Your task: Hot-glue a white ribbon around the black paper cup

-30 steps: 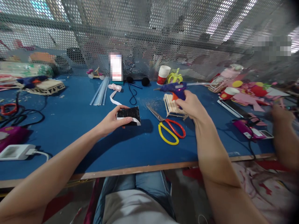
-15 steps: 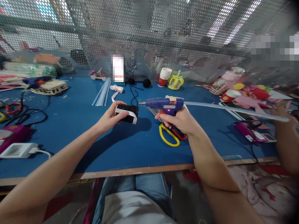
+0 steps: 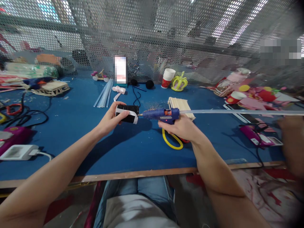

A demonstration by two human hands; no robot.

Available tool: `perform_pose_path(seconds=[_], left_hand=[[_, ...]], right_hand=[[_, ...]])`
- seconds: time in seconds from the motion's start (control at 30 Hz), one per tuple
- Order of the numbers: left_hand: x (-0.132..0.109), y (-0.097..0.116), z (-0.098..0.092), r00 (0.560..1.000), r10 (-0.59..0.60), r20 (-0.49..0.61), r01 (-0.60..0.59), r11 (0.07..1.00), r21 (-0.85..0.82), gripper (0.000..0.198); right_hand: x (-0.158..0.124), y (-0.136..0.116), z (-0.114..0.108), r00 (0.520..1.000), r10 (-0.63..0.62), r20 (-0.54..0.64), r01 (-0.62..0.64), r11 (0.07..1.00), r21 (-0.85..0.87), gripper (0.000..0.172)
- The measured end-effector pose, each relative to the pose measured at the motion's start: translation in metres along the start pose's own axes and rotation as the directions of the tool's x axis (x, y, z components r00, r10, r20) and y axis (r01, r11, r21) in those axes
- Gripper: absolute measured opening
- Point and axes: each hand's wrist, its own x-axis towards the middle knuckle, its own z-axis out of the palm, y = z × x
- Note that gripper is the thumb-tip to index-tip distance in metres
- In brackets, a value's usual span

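My left hand (image 3: 113, 117) grips a small black cylinder-like piece (image 3: 129, 118) that has a white ribbon strip running along it, the thumb pressed on the strip. In my right hand (image 3: 181, 126) is a blue glue gun (image 3: 159, 114), its small red light lit and a long clear glue stick (image 3: 228, 111) running out of its back. The nozzle meets, or nearly meets, the right end of the black piece. Beneath my right hand lie scissors with a yellow handle loop (image 3: 172, 141), their blades hidden. A bundle of pale wooden sticks (image 3: 180, 106) rests just behind the gun.
Clear glue sticks (image 3: 104, 93), a pink-white ribbon roll (image 3: 119, 90), stacked paper cups (image 3: 167, 78) and a yellow-green crown-like frame (image 3: 179, 83) stand farther back. A white adapter (image 3: 20, 152) sits at left. Another person's arm (image 3: 293, 142) is at the right edge.
The glue gun has come down and left, its nozzle now at the black piece's right end. The black piece has shifted slightly left. More of the wooden sticks shows.
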Motion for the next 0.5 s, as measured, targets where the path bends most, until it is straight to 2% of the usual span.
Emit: perform_pose_path(seconds=[0.3, 0.5], left_hand=[[-0.0012, 0.0009, 0.0009, 1.0, 0.008, 0.015, -0.009, 0.999, 0.049, 0.04], [-0.0016, 0.0011, 0.0007, 1.0, 0.012, 0.008, -0.013, 0.998, 0.063, 0.04]], right_hand=[[0.0005, -0.0003, 0.0008, 0.996, -0.035, -0.082, 0.028, 0.996, -0.084, 0.021], [0.0005, 0.0037, 0.0009, 0.997, -0.065, -0.037, 0.06, 0.993, -0.105, 0.024]])
